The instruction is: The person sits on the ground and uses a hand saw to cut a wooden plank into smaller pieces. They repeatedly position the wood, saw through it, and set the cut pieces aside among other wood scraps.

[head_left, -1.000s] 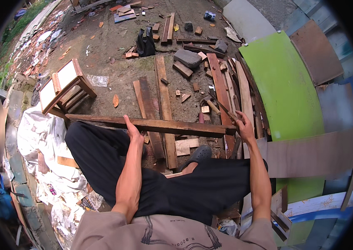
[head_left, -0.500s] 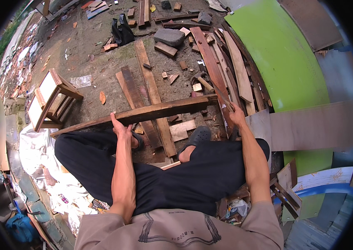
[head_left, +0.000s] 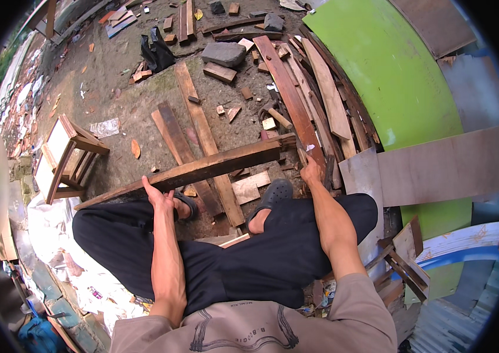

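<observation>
A long, dark-edged wooden plank (head_left: 214, 166) lies slantwise across in front of me, its left end by my left knee. My left hand (head_left: 158, 193) is closed on its near edge, left of the middle. At the plank's right end, my right hand (head_left: 312, 172) grips a thin, blade-like tool (head_left: 302, 155). The tool is seen nearly end-on, so its exact kind is unclear. Its upper part is close to the plank's end; whether they touch I cannot tell. Two more planks (head_left: 195, 126) lie on the ground beyond and beneath the held plank.
A small wooden stool (head_left: 73, 156) lies at the left. Long boards (head_left: 289, 97) are piled at the right, beside a green panel (head_left: 388, 76). A grey stone (head_left: 224, 54), wood offcuts (head_left: 250, 187) and a black bag (head_left: 156, 52) lie on the dirt ground.
My right hand has moved left and slightly down with the tool, closer to the plank's end. My left hand keeps its hold on the plank. The whole view has shifted a little.
</observation>
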The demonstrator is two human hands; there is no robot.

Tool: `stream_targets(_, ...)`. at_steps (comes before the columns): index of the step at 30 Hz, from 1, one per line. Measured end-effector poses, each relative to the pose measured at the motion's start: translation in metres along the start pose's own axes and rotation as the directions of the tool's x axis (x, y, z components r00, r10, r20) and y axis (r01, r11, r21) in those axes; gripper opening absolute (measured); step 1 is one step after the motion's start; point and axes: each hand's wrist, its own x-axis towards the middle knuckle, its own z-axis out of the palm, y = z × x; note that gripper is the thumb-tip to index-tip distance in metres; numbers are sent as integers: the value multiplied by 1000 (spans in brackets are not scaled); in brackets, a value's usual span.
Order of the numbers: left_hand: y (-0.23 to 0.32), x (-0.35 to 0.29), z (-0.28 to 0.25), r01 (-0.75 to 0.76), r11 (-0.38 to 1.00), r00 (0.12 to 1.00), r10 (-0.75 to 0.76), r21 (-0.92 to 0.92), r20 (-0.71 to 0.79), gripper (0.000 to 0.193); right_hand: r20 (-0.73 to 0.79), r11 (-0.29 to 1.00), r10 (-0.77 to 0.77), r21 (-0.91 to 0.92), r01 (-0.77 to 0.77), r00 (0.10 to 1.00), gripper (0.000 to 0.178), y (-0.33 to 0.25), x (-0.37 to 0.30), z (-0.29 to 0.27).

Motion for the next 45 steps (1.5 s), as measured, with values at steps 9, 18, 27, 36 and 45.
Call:
stream_targets(9,-7,-7,8,45,999,999,-45,13,27,89,64,973,222,-79,-216,973,51,-3,-3,-2)
stream_targets(18,-23,-13,29,41,996,999,-42,76,15,92,-280,830,254,554,-60,926,41,-3,50,-45)
stream_targets(27,-24,-17,27,-3,995,1000,1,96,27,89,-53,523,-853,-93,848,520,57,-144,-59,-123)
stream_targets(36,-36,-29,38,9,999,975,-19,47,223,76,422,425,-668,-460,780,613,71,-174,-96,-102)
stream_targets(45,-36,-53,64,104,993,912,-73,-56,403,79,557,462,-555,-411,786,618,59,-191,-97,-133)
